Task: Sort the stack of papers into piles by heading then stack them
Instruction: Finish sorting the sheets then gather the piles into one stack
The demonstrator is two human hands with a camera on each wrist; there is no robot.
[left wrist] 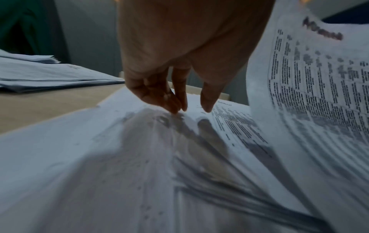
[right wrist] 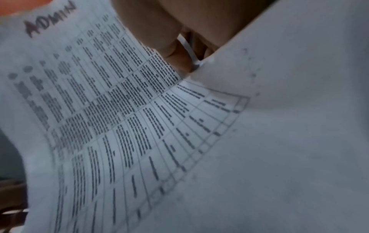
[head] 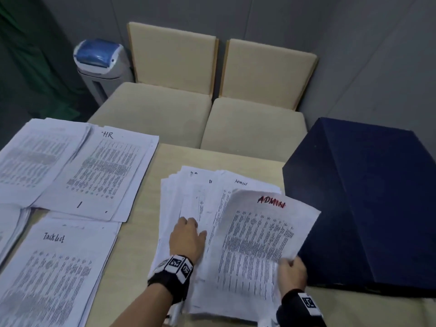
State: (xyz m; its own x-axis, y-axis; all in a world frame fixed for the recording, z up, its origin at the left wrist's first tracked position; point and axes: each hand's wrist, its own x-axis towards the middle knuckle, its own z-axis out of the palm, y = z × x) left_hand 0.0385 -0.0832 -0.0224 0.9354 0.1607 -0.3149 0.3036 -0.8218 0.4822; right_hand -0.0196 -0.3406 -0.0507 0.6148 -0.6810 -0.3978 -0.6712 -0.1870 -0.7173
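1. Room: grey walls, two cream chairs (head: 207,100) pushed against the counter's far edge, a blue-topped bin (head: 100,64) in the left corner beyond.
2. Counter (head: 141,220): pale wood, smooth; likely lets loose sheets slide. Dark blue box (head: 361,201) fills the right side.
3. Sorted piles along the left edge: HR pile (head: 103,171) at the far left, Task List pile (head: 54,274) at the near left, more sheets past them.
4. Unsorted stack (head: 188,199) at the near-middle, fanned and ragged. Light, floppy, easily creased; edges probably slip over each other.
5. ADMIN sheet (head: 264,234) lifted off the stack's right side, bowing under its own weight. Best taken at a corner or edge, pinched lightly.
6. Right hand (head: 292,267): fingers (right wrist: 175,52) pinched on the ADMIN sheet's near right corner.
7. Left hand (head: 186,237): fingers (left wrist: 175,100) fairly straight, tips pressing the stack flat, gripping nothing.
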